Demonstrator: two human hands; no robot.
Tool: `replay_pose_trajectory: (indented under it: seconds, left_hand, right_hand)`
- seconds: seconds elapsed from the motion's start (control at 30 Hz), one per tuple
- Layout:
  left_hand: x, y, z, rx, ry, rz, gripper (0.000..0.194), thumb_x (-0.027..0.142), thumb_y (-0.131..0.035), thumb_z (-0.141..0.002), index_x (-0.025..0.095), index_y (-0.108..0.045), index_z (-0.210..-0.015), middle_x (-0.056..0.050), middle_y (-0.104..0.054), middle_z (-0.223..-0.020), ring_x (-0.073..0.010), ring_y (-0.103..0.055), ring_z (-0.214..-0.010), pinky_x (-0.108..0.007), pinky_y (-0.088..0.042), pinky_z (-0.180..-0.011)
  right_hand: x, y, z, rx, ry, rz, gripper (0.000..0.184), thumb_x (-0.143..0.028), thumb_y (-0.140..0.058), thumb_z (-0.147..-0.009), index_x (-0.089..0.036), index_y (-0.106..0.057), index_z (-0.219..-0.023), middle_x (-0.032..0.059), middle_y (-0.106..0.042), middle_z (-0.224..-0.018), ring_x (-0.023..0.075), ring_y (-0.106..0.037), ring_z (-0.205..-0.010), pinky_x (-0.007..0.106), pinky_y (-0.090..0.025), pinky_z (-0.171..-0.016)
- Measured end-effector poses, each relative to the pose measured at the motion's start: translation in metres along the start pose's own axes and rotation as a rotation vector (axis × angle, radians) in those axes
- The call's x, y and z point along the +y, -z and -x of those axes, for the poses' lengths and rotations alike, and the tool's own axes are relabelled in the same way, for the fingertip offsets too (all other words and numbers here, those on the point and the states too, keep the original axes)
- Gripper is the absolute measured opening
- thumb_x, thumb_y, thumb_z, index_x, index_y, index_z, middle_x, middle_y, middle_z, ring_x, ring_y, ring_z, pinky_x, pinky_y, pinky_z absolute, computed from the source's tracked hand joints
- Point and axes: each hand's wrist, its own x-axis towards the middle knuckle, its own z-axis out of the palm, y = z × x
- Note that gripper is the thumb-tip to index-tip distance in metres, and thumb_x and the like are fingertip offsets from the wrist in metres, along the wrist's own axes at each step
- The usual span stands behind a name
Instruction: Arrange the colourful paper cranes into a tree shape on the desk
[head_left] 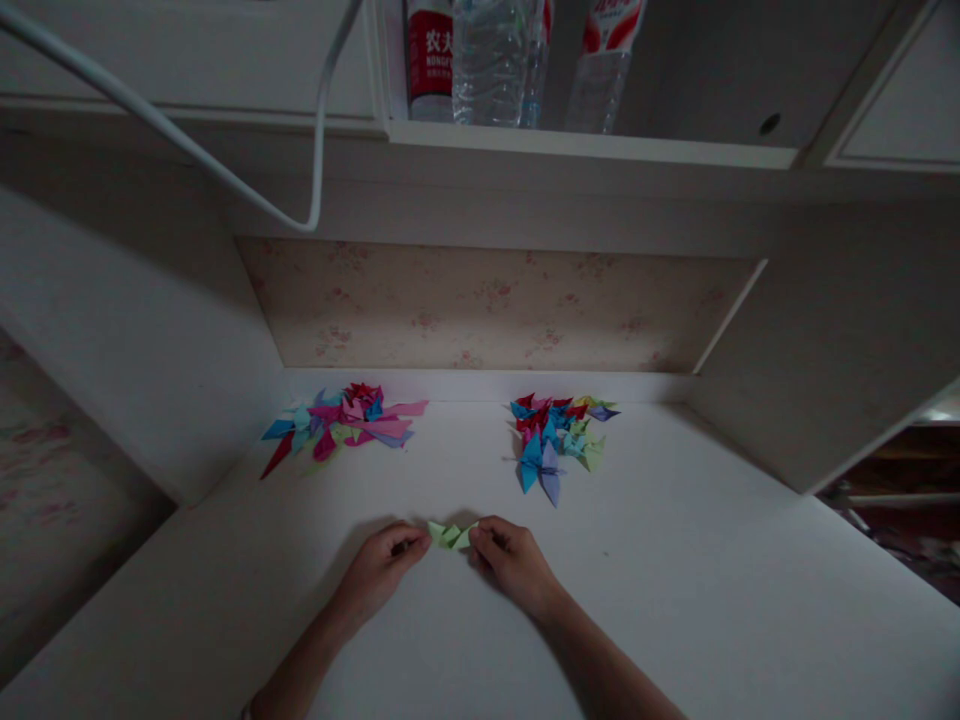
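Observation:
A light green folded-paper piece (451, 537), which looks like an origami crane, is stretched between my two hands near the middle of the white tabletop (675, 590). My left hand (386, 565) pinches its left end between thumb and forefinger. Its right end sits in the pinch of my right hand (514, 560). Beyond my left hand lies a heap of coloured folded papers (352, 420) in pink, red, blue, purple and green. Past my right hand is a cluster of coloured paper cranes (551, 435), some with their wings spread.
Clear plastic bottles (491, 65) and a red-labelled bottle (431, 60) stand on the shelf (585, 143) above the table. A white bent tube (225, 175) hangs across the upper left. Side panels (825, 340) and a floral back wall (487, 305) enclose the table.

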Motion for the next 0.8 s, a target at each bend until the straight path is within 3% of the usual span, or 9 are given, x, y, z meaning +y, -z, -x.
replay_pose_trajectory:
  seconds: [0.37,0.53,0.67,0.8]
  left_hand:
    - [-0.004,0.000,-0.002,0.003,0.017,-0.050,0.031,0.046,-0.056,-0.080,0.017,-0.068,-0.078,-0.001,-0.063,-0.075,-0.0165,-0.055,-0.071,-0.023,-0.042,-0.065]
    - [-0.009,0.000,-0.003,-0.001,0.015,-0.055,0.032,0.047,-0.055,-0.081,0.018,-0.068,-0.079,-0.001,-0.063,-0.074,-0.0168,-0.054,-0.071,-0.023,-0.042,-0.066]
    - [-0.010,0.000,-0.005,0.006,0.032,-0.055,0.033,0.049,-0.054,-0.081,0.019,-0.068,-0.078,-0.001,-0.062,-0.074,-0.0166,-0.054,-0.071,-0.023,-0.042,-0.066]
    - [-0.005,0.001,-0.004,0.001,0.035,-0.051,0.034,0.049,-0.053,-0.082,0.019,-0.067,-0.077,0.000,-0.060,-0.073,-0.0163,-0.053,-0.071,-0.023,-0.042,-0.065]
  right_hand:
    - [0.016,-0.002,-0.007,0.098,-0.066,-0.264,0.037,-0.052,-0.064,-0.076,-0.017,-0.062,-0.085,-0.0042,-0.056,-0.053,0.0082,-0.045,-0.043,0.020,-0.030,-0.042]
    - [0.008,0.001,-0.008,0.144,-0.062,-0.471,0.037,-0.050,-0.071,-0.070,-0.016,-0.062,-0.081,-0.0022,-0.060,-0.054,0.0091,-0.048,-0.042,0.022,-0.034,-0.044]
    - [-0.008,0.029,-0.004,0.178,-0.049,-0.511,0.031,-0.045,-0.072,-0.073,-0.017,-0.063,-0.081,-0.0005,-0.063,-0.062,0.0110,-0.054,-0.049,0.024,-0.039,-0.051]
    - [-0.025,0.084,0.000,0.287,-0.004,-0.458,0.026,-0.039,-0.073,-0.073,-0.015,-0.066,-0.081,0.0005,-0.062,-0.069,0.0107,-0.054,-0.052,0.023,-0.041,-0.052]
